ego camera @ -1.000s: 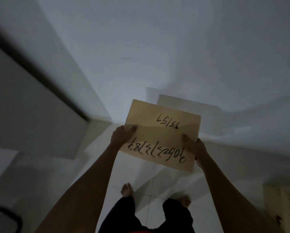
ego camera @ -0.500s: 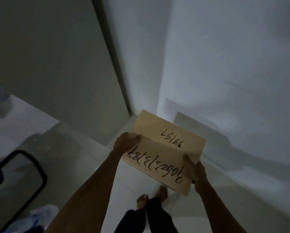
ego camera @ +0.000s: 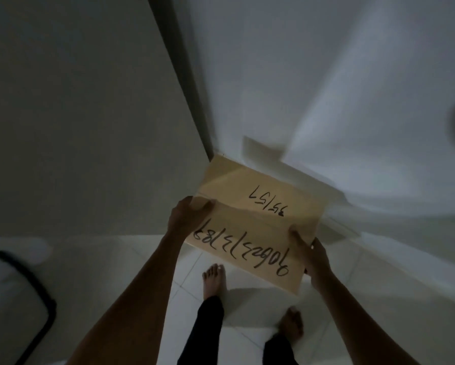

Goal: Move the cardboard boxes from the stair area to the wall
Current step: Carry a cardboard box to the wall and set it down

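Observation:
I hold a tan cardboard box in front of me, above the floor, with black handwritten numbers across its top flaps. My left hand grips its left edge, thumb on top. At the right near corner, my right hand clasps the box. A white wall stands just beyond the box's far edge, meeting a grey wall at a dark vertical corner. The box's shadow falls on the white wall.
My bare feet stand on white floor tiles below the box. A black-framed object lies on the floor at the lower left. The room is dim.
The view has swung as I walk: the wall corner is now straight ahead and closer, and the box sits nearer the white wall. Both hands keep the same hold.

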A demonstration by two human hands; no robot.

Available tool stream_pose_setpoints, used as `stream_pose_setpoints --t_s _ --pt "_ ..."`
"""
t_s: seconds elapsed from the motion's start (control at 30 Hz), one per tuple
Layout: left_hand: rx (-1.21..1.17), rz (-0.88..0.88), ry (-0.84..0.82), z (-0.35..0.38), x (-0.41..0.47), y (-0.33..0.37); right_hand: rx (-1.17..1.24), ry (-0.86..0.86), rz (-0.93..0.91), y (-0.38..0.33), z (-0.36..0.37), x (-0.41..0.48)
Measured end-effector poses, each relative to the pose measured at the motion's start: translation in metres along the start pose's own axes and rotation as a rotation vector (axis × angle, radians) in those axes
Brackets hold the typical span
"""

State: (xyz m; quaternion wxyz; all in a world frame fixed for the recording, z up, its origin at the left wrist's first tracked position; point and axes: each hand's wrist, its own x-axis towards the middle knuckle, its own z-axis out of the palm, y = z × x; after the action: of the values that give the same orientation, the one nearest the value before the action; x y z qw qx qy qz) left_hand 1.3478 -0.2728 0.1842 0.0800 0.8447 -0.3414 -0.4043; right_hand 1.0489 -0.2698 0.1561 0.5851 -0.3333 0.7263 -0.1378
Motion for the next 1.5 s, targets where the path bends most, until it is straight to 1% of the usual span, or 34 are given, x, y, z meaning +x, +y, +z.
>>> stream_pose_setpoints --t_s 0.1,0.27,0.4,0.5,0.63,0.77,0.83,0.9,0.97,1.0,1.07,1.17,1.27,1.33,1.4,1.5 --pt "0.023 0.030 0.002 0.028 0.061 -0.031 0.024 0.039 0.043 0.035 0.040 0.058" --pt "0.071 0.007 -0.022 0.080 0.149 -0.073 0.045 0.084 0.118 0.073 0.095 0.135" --pt "0.054 0.015 -0.026 0.120 0.191 -0.094 0.030 0.125 0.097 0.112 0.125 0.185" --pt "-0.017 0.058 -0.038 0.141 0.214 -0.108 0.025 0.168 0.090 0.134 0.142 0.213" --pt "-0.063 0.162 -0.006 0.155 0.242 -0.118 0.008 0.237 0.085 0.137 0.160 0.237" --pt "-0.108 0.278 0.085 0.159 0.271 -0.117 0.004 0.305 0.044 0.120 0.172 0.259" --pt "-0.039 0.335 0.141 0.160 0.277 -0.112 0.010 0.307 0.051 0.109 0.177 0.269" --pt "0.141 0.458 0.187 0.160 0.277 -0.108 0.019 0.296 0.054 0.101 0.182 0.277" --pt "0.279 0.596 0.151 0.161 0.280 -0.113 0.051 0.292 0.073 0.094 0.190 0.283" --pt "0.315 0.622 0.123 0.162 0.284 -0.116 0.058 0.292 0.073 0.091 0.193 0.287" --pt "0.344 0.609 0.096 0.160 0.292 -0.118 0.036 0.299 0.061 0.085 0.198 0.291" --pt "0.395 0.604 0.050 0.154 0.297 -0.115 -0.033 0.260 0.036 0.083 0.198 0.297" --pt "0.509 0.613 0.003 0.143 0.301 -0.108 -0.080 0.212 0.080 0.071 0.189 0.300" --pt "0.599 0.576 0.004 0.132 0.292 -0.100 -0.173 0.198 0.112 0.059 0.181 0.288" --pt "0.587 0.554 0.011 0.117 0.260 -0.085 -0.274 0.214 0.077 0.046 0.169 0.257" --pt "0.554 0.655 -0.049 0.087 0.183 -0.049 -0.387 0.209 0.031 0.023 0.134 0.181"
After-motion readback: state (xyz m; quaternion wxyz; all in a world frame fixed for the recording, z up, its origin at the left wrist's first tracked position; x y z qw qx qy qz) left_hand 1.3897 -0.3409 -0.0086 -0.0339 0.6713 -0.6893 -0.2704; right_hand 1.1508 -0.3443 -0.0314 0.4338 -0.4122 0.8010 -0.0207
